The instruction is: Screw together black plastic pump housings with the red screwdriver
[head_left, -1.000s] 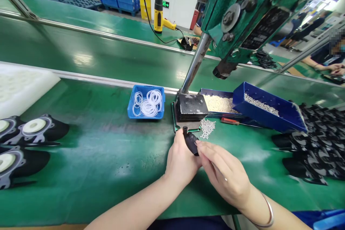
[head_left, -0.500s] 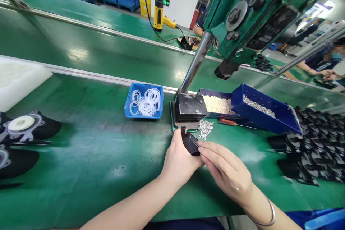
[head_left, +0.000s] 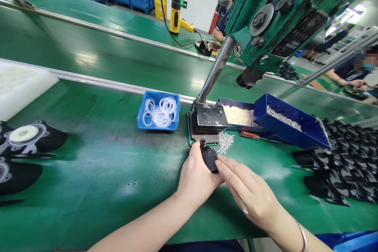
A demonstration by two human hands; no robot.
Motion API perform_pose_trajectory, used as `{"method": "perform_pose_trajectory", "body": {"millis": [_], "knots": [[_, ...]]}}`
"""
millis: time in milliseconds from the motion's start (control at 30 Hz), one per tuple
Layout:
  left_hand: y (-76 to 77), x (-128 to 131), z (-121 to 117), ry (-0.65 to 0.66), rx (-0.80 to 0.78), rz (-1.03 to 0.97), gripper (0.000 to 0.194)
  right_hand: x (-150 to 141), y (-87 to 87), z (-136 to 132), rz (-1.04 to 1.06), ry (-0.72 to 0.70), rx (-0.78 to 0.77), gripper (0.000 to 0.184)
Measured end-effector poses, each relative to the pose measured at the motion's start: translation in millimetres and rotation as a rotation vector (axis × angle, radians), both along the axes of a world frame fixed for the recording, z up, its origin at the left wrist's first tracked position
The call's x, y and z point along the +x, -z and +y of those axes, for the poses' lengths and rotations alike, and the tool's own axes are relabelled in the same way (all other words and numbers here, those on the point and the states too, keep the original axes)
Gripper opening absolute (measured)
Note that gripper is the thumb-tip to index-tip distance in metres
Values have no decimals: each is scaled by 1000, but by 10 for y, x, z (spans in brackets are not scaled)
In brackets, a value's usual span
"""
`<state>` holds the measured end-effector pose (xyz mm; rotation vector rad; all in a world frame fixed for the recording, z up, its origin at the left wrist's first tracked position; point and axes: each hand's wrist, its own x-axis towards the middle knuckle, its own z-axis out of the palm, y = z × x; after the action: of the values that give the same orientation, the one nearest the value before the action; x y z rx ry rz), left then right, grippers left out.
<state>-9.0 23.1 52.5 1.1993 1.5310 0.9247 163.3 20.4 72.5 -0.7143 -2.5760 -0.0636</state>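
Note:
My left hand (head_left: 196, 177) is closed around a black plastic part (head_left: 209, 160) with a short round stub (head_left: 202, 142) standing up at its far end. My right hand (head_left: 251, 193) pinches slim metal tweezers (head_left: 244, 207), mostly covered by the fingers; their tips are at the right side of the black part. Just beyond the part lies a loose heap of small metal nuts (head_left: 226, 142). The black block (head_left: 210, 118) on the press base stands right behind my hands.
The green press head (head_left: 265, 27) overhangs the bench on a steel column (head_left: 215, 71). A blue bin (head_left: 141, 122) holds white rings. Blue trays (head_left: 313, 136) hold screws and pale pieces. A red-handled screwdriver (head_left: 249, 135) lies alongside. Black parts are on both sides; a co-worker's hands (head_left: 358, 84) are far right.
The tweezers have tilted and drawn back from the top of the black part towards its right edge. My right fingers have shifted slightly; my left hand keeps its hold.

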Motion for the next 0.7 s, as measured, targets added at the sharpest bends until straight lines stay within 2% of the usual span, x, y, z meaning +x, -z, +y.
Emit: {"method": "perform_pose_trajectory", "body": {"millis": [167, 400, 567, 700], "knots": [[1, -5, -10, 25, -20, -11, 59, 39, -11, -4, 45, -55, -10, 50], [6, -7, -4, 30, 9, -6, 56, 30, 11, 1, 25, -75, -15, 44], [-3, -6, -4, 25, 9, 45, 51, -3, 4, -8, -65, -70, -18, 42], [-26, -28, 15, 22, -19, 20, 63, -2, -35, 103, 125, -66, -98, 37]]}}
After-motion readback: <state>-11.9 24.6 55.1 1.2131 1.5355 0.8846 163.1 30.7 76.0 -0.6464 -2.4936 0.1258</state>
